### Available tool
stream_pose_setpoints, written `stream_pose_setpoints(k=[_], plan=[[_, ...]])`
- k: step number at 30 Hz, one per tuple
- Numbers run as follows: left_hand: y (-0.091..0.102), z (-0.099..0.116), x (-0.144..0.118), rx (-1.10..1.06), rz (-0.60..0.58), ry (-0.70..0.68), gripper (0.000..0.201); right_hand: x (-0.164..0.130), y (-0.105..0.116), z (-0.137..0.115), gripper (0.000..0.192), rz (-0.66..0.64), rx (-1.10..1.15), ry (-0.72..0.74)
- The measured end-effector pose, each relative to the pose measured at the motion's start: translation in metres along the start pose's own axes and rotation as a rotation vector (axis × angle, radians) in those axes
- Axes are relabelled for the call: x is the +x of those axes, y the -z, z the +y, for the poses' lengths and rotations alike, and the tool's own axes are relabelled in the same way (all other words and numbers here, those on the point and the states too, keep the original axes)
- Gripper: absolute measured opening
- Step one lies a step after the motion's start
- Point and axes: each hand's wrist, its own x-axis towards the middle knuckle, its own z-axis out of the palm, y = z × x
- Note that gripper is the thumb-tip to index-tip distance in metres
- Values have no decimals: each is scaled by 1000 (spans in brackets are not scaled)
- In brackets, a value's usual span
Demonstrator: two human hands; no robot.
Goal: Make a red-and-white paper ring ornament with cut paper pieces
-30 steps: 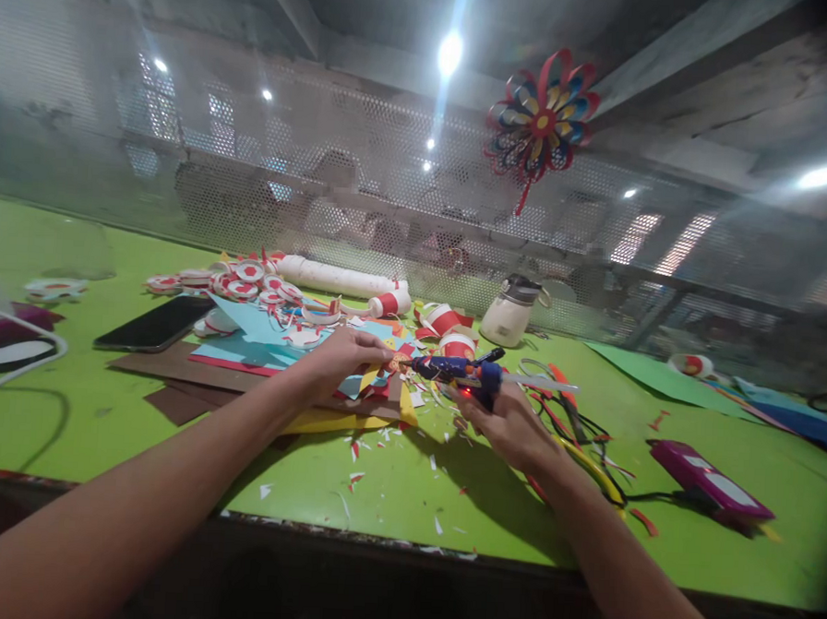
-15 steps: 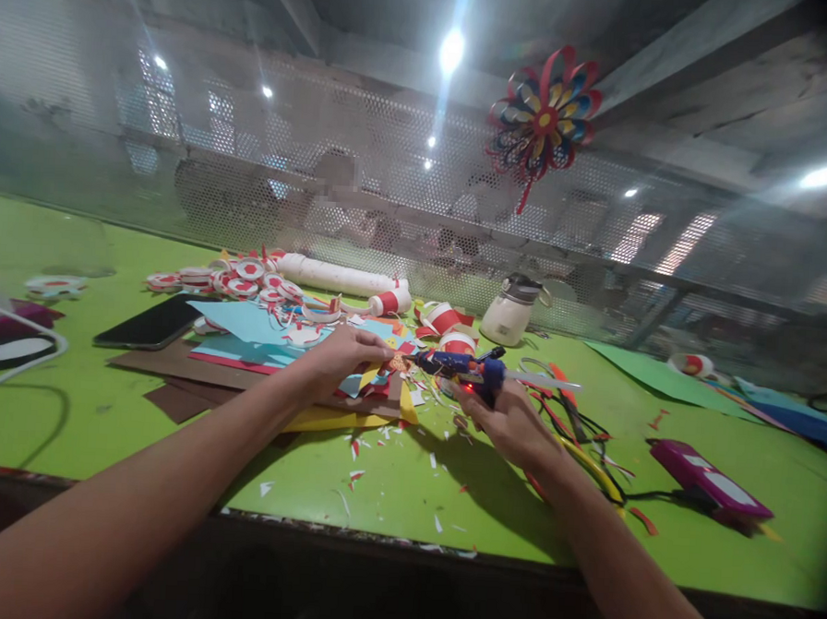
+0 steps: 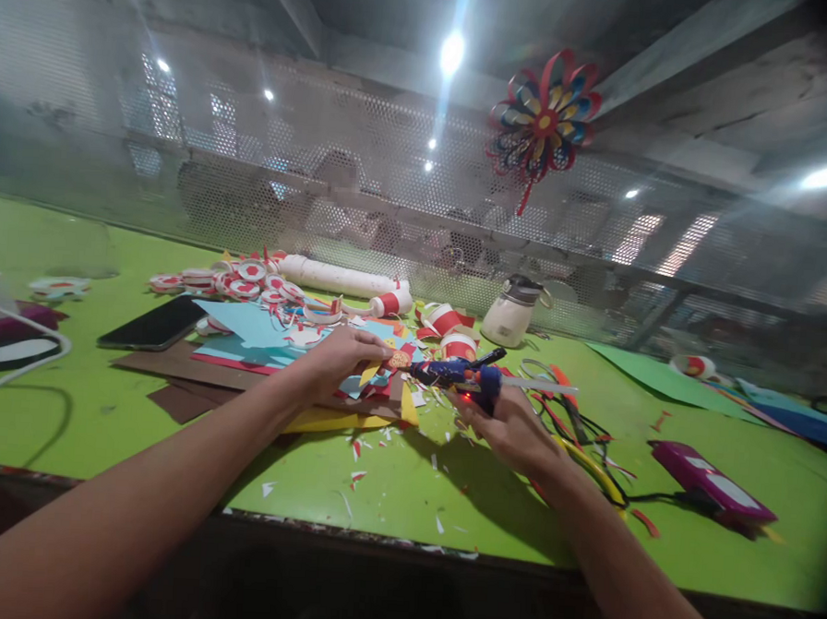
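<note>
My right hand (image 3: 511, 430) is wrapped round the handle of a blue hot glue gun (image 3: 455, 374). A clear glue stick (image 3: 541, 386) sticks out of its back end, and a small red light glows on its underside. The nozzle points left and meets or nearly meets a small orange patterned paper piece (image 3: 401, 358). My left hand (image 3: 345, 357) pinches that piece between thumb and fingertips, just above a stack of coloured paper. Sheets of light blue paper (image 3: 246, 324) and brown card (image 3: 175, 364) lie under the left hand and wrist.
A black phone (image 3: 153, 322) lies left of the paper. Behind are red-and-white paper rings (image 3: 245, 280), a white tube (image 3: 332, 276), paper cups (image 3: 442, 318) and a white bottle (image 3: 510, 313). A purple device (image 3: 713, 482) and cables lie at right; scraps litter the green table (image 3: 390, 493).
The glue gun has turned slightly in my right hand, its black lever now showing raised more. The orange piece faces the camera more. My left hand has barely moved.
</note>
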Motion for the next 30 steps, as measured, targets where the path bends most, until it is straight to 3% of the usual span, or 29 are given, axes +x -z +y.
stream_pose_setpoints(k=[7,12,19,30], plan=[[4,0,2,-37,38,-28,12,-1,-1,2,22,-61,-17,-21],[6,-1,3,-76,69,-41,11,0,-1,4,24,-12,18,4],[3,0,2,-66,95,-21,11,0,-2,9,27,26,93,-82],[-4,-1,-1,5,6,44,12,2,-4,2,25,71,27,-25]])
